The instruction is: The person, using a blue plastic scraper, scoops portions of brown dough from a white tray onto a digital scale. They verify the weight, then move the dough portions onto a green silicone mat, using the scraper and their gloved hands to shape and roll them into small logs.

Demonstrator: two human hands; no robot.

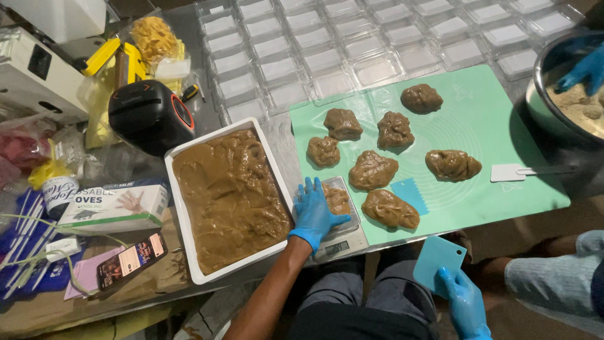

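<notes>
A view from above onto a metal worktable, seen by a seated person wearing blue disposable gloves. The person's left hand (314, 214) lies flat and open, fingers spread, resting on the near left edge of a small kitchen scale (340, 238) and touching a brown dough lump (338, 199) that sits on the scale's platform; it grips nothing. The right hand (464, 302) is lower, off the table edge and above the person's lap, closed around the bottom of a light blue plastic scraper (438, 259) held upright. Just left of the scale, touching the left hand's side, stands a white rectangular tray (182, 214) filled with smooth, glossy brown dough (229, 195). To the right of the scale a mint green silicone mat (497, 126) covers the table, and on it lie seven separate dough portions (374, 170) of roughly similar size, spaced apart, together with a blue toothed scraper (409, 190) and a white spatula (511, 172) nearer the right side. Beyond the mat, rows of clear plastic containers (327, 60) fill the far table. At the top right another person's blue-gloved hand (582, 68) reaches into a metal bowl (542, 69) holding a pale crumbly mixture. On the left side are a box of disposable gloves (116, 204), a phone (131, 259) with a lit screen, and a black rounded device (151, 113).
</notes>
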